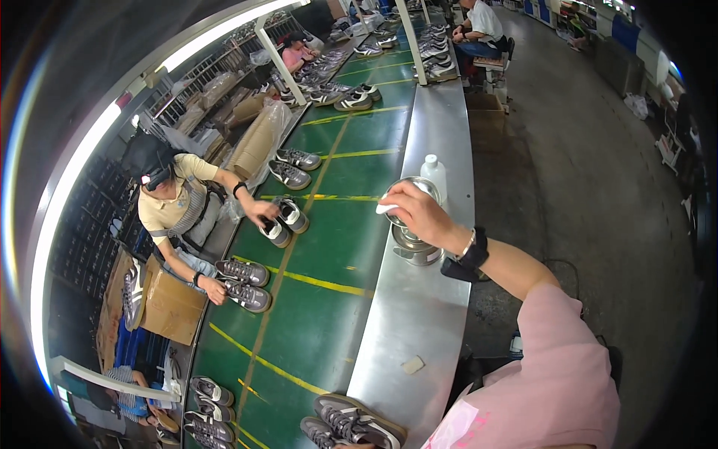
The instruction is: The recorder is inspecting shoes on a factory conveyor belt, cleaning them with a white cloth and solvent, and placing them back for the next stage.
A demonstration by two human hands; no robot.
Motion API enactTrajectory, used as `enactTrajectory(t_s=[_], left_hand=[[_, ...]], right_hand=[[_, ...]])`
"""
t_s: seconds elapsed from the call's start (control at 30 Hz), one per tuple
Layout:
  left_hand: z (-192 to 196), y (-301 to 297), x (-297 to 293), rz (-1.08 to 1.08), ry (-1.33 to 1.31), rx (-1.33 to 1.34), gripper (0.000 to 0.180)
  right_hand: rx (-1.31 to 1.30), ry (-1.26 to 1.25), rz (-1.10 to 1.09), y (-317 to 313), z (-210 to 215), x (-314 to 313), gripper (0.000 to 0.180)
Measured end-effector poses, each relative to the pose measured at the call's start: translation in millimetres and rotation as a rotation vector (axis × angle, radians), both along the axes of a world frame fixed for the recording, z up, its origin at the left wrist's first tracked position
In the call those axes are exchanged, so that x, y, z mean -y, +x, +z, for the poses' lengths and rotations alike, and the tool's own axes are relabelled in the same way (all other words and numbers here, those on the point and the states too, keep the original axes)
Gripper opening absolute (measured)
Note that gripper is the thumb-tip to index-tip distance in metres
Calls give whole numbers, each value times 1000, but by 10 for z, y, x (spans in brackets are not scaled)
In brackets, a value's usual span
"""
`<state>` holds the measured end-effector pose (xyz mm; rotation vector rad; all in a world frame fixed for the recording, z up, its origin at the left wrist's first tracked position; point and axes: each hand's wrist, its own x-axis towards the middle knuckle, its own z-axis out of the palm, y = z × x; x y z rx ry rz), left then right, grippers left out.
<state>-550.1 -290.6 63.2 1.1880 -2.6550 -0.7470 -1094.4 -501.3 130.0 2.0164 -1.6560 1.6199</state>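
My right hand (422,215) reaches over the metal ledge, its fingers pinched on a small white pad (387,209). Below it are two round steel bowls (420,257), one partly hidden by the hand. A white plastic bottle (434,175) stands just beyond, close to the bowls. At the lower edge lies a pair of grey sneakers (357,420) with white stripes. A sliver of my left hand (357,446) shows beside them; its fingers are hidden, so its grip cannot be made out.
A green conveyor belt (318,247) with yellow lines carries several pairs of sneakers. Across it, a person in a yellow shirt (187,191) handles shoes (275,230). A small beige block (413,364) lies on the metal ledge (389,322). White posts (411,41) rise farther along.
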Motion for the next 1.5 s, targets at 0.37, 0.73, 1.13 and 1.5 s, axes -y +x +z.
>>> enactTrajectory(t_s=[0.37,0.73,1.13,1.5], left_hand=[[-904,225,1314,627,130,16,48],[-829,-16,1591,804,456,-83,55],[44,-689,970,917,240,-839,39],[108,-975,888,1149,-663,-754,47]], right_hand=[[-214,340,-231,-493,-448,187,10],[-252,440,-209,-635,-332,83,10],[-337,530,-165,-698,-480,228,11],[46,114,157,408,-450,-597,16]])
